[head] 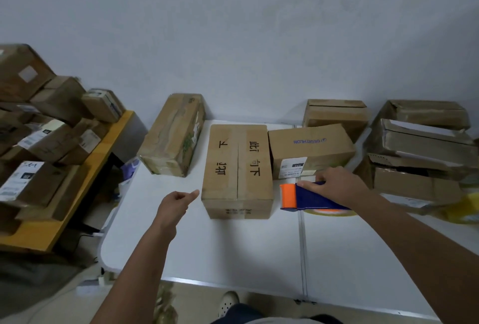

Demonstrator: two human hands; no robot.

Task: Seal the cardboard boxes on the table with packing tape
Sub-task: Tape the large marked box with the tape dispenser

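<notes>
Right hand grips the tape dispenser from above: fingers curled over the blue body, thumb on the far side, not visible. Dispenser has an orange front end pointing toward the centre box; a roll of clear tape shows under the blue body, low against the white table. Whether the roll touches the table cannot be told.

Left hand holds nothing. Fingers loosely curled, thumb extended toward the near left corner of the centre box, close to it but not touching.

Centre box lies between the two hands, flaps closed, a seam running down the middle of its top with black handwriting on both sides. Cannot tell whether tape covers the seam.

Just beyond the right hand: a box with a white label, touching the centre box on its right side. Further right of the grip, a pile of open boxes with loose flaps. Left of the centre box, a taped box lies at an angle. Well off to the left of the left hand, a wooden bench carries many labelled parcels.
</notes>
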